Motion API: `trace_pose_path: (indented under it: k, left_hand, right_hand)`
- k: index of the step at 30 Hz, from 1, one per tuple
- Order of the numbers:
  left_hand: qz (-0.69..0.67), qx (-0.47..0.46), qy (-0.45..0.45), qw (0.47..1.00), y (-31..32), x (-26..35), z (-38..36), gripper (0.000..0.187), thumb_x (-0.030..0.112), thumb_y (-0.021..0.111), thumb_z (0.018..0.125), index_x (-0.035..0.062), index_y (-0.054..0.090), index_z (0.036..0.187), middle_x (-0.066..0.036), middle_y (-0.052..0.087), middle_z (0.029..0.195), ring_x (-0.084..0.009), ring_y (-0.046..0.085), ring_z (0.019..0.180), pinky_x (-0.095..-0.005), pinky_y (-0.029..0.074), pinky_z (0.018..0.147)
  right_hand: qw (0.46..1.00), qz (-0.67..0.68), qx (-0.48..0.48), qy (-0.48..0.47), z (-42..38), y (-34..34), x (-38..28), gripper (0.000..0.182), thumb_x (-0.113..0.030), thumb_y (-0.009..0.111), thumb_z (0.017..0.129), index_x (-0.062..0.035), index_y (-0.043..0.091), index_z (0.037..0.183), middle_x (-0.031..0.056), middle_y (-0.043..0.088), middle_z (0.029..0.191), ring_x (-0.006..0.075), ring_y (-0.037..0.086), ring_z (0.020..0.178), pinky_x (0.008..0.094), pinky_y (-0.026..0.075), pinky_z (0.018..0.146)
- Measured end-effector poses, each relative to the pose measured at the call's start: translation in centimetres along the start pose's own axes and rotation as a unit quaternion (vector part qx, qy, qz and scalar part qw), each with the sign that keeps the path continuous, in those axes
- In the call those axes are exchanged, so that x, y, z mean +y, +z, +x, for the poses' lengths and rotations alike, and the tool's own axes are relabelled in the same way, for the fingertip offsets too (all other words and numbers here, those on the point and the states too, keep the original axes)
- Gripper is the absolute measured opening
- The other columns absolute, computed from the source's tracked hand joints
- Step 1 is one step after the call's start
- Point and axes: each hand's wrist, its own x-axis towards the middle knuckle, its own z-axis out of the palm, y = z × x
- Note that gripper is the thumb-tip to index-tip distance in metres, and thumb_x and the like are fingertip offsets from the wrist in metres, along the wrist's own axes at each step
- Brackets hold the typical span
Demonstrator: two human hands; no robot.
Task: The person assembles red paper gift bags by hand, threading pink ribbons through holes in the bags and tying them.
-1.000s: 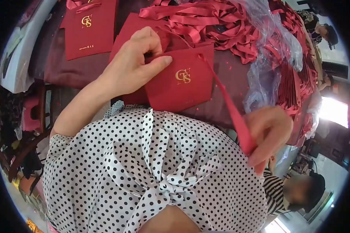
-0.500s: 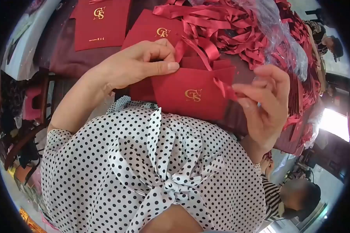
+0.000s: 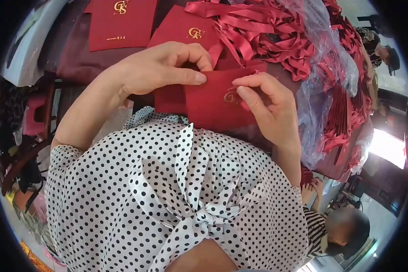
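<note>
A small red gift bag (image 3: 208,104) with a gold "GS"-like logo is before my chest. My left hand (image 3: 163,68) is closed on its upper left edge, the thumb in front and the other fingers behind. In front of the bag, near the logo, my right hand (image 3: 272,104) pinches with thumb and forefinger. A short bit of red ribbon (image 3: 245,105) shows under those fingers; the rest of it is hidden. Behind my left hand lies another red bag (image 3: 192,31) with the same logo.
A further red bag (image 3: 122,27) lies at the upper left of the dark red table (image 3: 75,59). A heap of red ribbons (image 3: 276,31) fills the far side, with clear plastic wrap (image 3: 317,104) at its right. Another person (image 3: 319,231) in stripes is at the lower right.
My right hand has moved left with the ribbon, from beside the bag to in front of its logo. My left hand keeps its grip. The view has shifted slightly.
</note>
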Motion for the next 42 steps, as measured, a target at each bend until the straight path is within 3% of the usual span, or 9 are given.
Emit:
trace_pose_path:
  k: [3, 9, 11, 14, 27, 29, 33, 35, 42]
  left_hand:
    - [-0.016, -0.006, -0.002, 1.000, -0.6, -0.1, -0.6, 0.015, 0.013, 0.064, 0.086, 0.0014, 0.054, 0.090, -0.004, 0.049, 0.108, -0.0112, 0.044, 0.105, -0.0244, 0.033, 0.093]
    - [0.000, 0.023, 0.022, 0.999, -0.3, -0.5, -0.6, 0.014, 0.015, 0.062, 0.088, 0.0036, 0.053, 0.087, -0.004, 0.049, 0.110, -0.0103, 0.045, 0.103, -0.0239, 0.034, 0.091]
    - [-0.004, 0.019, 0.026, 0.999, -0.5, -0.7, -0.7, 0.014, 0.015, 0.062, 0.089, 0.0038, 0.053, 0.087, -0.004, 0.050, 0.110, -0.0095, 0.045, 0.103, -0.0233, 0.033, 0.091]
    - [-0.012, 0.022, 0.030, 0.999, -0.5, -0.8, -0.8, 0.014, 0.016, 0.061, 0.090, 0.0039, 0.054, 0.086, -0.004, 0.050, 0.110, -0.0082, 0.045, 0.101, -0.0224, 0.033, 0.089]
    - [0.246, 0.093, 0.159, 0.952, -0.2, -0.4, -1.0, 0.014, 0.014, 0.060, 0.089, 0.0029, 0.054, 0.082, -0.002, 0.048, 0.102, -0.0105, 0.043, 0.094, -0.0233, 0.034, 0.083]
    - [0.208, 0.082, 0.132, 0.966, -0.2, -0.4, -1.0, 0.013, 0.012, 0.060, 0.089, 0.0028, 0.054, 0.082, -0.002, 0.048, 0.101, -0.0113, 0.043, 0.094, -0.0242, 0.034, 0.085]
    - [0.133, 0.076, 0.098, 0.983, 0.1, -1.2, -0.6, 0.011, 0.009, 0.059, 0.088, 0.0022, 0.053, 0.082, -0.003, 0.048, 0.098, -0.0138, 0.044, 0.095, -0.0261, 0.032, 0.088]
    - [0.161, 0.088, 0.117, 0.976, 0.4, -1.1, -0.7, 0.011, 0.008, 0.059, 0.088, 0.0021, 0.053, 0.082, -0.003, 0.048, 0.098, -0.0141, 0.044, 0.095, -0.0262, 0.032, 0.089]
    - [0.179, 0.110, 0.118, 0.970, 0.6, -1.1, -0.9, 0.012, 0.008, 0.059, 0.087, 0.0020, 0.051, 0.082, -0.004, 0.048, 0.097, -0.0147, 0.044, 0.095, -0.0264, 0.033, 0.089]
  right_hand:
    - [1.000, -0.019, 0.004, -0.012, 0.1, 0.4, -0.4, 0.010, -0.003, 0.068, 0.081, -0.0012, 0.066, 0.091, 0.0073, 0.064, 0.078, 0.0128, 0.060, 0.061, 0.0237, 0.046, 0.056]
    - [0.996, -0.086, 0.017, -0.023, 0.4, 2.1, -2.2, 0.009, 0.002, 0.067, 0.082, 0.0002, 0.066, 0.091, 0.0032, 0.063, 0.079, 0.0044, 0.054, 0.062, 0.0182, 0.041, 0.055]
    - [0.988, -0.122, 0.050, -0.079, 0.5, 2.8, -2.1, 0.009, 0.000, 0.068, 0.077, -0.0032, 0.066, 0.086, 0.0074, 0.062, 0.074, 0.0160, 0.059, 0.058, 0.0273, 0.046, 0.051]
    - [0.976, -0.163, 0.066, -0.131, 0.8, 3.2, -1.8, 0.010, 0.001, 0.068, 0.075, -0.0032, 0.066, 0.084, 0.0078, 0.061, 0.071, 0.0189, 0.059, 0.058, 0.0284, 0.046, 0.051]
    - [0.969, -0.197, 0.062, -0.134, 0.6, 3.8, -1.6, 0.011, -0.001, 0.069, 0.072, -0.0043, 0.063, 0.081, 0.0086, 0.061, 0.073, 0.0256, 0.061, 0.064, 0.0327, 0.048, 0.057]
    - [0.965, -0.222, 0.037, -0.132, 0.7, 3.6, -1.7, 0.009, 0.000, 0.070, 0.078, -0.0021, 0.067, 0.086, 0.0079, 0.065, 0.078, 0.0132, 0.061, 0.062, 0.0238, 0.047, 0.053]
    - [0.934, -0.277, 0.050, -0.219, 0.9, 3.9, -1.2, 0.011, 0.000, 0.070, 0.076, -0.0032, 0.067, 0.086, 0.0089, 0.064, 0.077, 0.0208, 0.062, 0.065, 0.0279, 0.048, 0.057]
    - [0.910, -0.348, 0.018, -0.226, 0.7, 3.9, -1.4, 0.009, -0.005, 0.066, 0.077, -0.0053, 0.060, 0.083, 0.0067, 0.057, 0.072, 0.0226, 0.060, 0.069, 0.0368, 0.048, 0.058]
    - [0.943, -0.299, 0.021, -0.148, 0.9, 4.0, -1.4, 0.008, -0.005, 0.063, 0.075, -0.0065, 0.056, 0.077, 0.0069, 0.054, 0.072, 0.0244, 0.058, 0.065, 0.0380, 0.048, 0.058]
